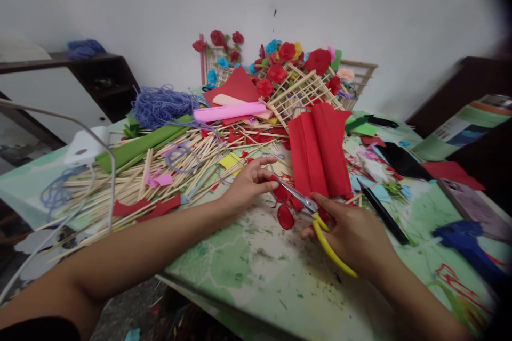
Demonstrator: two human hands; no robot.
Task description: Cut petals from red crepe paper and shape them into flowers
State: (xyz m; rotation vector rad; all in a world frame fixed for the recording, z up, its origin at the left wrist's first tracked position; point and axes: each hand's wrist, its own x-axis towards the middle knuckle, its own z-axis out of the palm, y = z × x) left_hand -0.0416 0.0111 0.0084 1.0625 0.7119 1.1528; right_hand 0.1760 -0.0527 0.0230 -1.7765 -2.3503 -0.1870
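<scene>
My right hand point(356, 234) grips a pair of scissors point(331, 249) with yellow handles, their metal blades pointing up and left. At the blade tips, my left hand point(248, 185) pinches a small piece of red paper point(274, 177) between thumb and fingers; its full shape is partly hidden. Just below the blades, rounded red cut pieces point(285, 217) lie on the table. Folded red crepe paper sheets point(318, 152) rest right behind the scissors.
Thin bamboo sticks point(192, 170) cover the left side, with blue-purple yarn point(162, 106) and green paper point(140, 144) among them. Paper flowers on stick lattices point(304, 88) stand at the back. Rightward are a black pen point(384, 213), a phone point(474, 205), a blue glue gun point(468, 248) and a bottle point(460, 128).
</scene>
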